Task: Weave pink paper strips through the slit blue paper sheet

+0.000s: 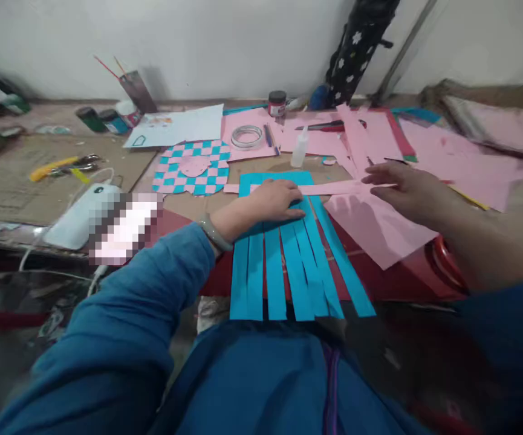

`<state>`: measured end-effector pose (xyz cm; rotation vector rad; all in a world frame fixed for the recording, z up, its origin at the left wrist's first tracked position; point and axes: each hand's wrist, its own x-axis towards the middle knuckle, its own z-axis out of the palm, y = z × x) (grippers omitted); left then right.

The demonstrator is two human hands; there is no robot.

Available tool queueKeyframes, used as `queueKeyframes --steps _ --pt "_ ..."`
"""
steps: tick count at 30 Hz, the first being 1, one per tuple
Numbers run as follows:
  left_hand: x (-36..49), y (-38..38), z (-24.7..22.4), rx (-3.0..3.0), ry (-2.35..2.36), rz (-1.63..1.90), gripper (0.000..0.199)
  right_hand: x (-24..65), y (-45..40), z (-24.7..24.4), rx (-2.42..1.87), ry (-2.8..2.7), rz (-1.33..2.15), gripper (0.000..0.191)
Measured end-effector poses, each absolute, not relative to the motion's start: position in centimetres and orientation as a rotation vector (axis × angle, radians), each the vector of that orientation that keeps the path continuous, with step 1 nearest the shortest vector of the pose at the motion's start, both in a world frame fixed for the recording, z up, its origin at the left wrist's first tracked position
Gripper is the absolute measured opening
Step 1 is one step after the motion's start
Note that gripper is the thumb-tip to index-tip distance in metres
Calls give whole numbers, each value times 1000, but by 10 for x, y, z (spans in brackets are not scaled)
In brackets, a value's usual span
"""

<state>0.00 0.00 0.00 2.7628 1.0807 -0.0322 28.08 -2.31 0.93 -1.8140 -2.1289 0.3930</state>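
Head view: the fingers (288,196) of the left hand (272,202) lie flat and close together, pressing palm down on a blue paper sheet (261,182), gripping nothing. The slightly spread, curved fingers (379,175) of the right hand (409,192) sit at a long pink paper strip (334,189); whether they pinch it cannot be told from this angle.

The strip crosses the blue sheet just under the left hand, above a row of long cut blue strips (295,272) that fan toward the near table edge. A pink paper sheet (379,232) lies beneath the right forearm's side, and a pink-and-blue woven paper mat (191,175) lies farther off to the left. Beyond stand a glue bottle (300,148) and a tape roll (246,136).

If the left hand lifted too soon, the loose blue strips could splay and lose their spacing. The pink strip is narrow and long, so a sharp pull could crease or tear it, or drag it out of line. A sleeve (152,284) sweeping across could catch the strip ends, and a careless reach could knock the upright glue bottle over onto the paper.
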Motion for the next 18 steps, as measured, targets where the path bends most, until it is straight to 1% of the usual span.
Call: queueKeyframes --steps 4,7,12,18 --pt "3 -3 -2 2822 1136 28 43 275 -1 5 -1888 -2182 291 52" --pt "3 -1 -7 2832 1150 83 45 271 9 -3 -1925 -2233 246 55" --pt "0 7 -17 2812 1054 203 43 270 15 -13 -1938 -2362 78 54" --pt "-2 11 -20 2783 1014 292 39 270 21 -10 -1948 -2393 80 55"
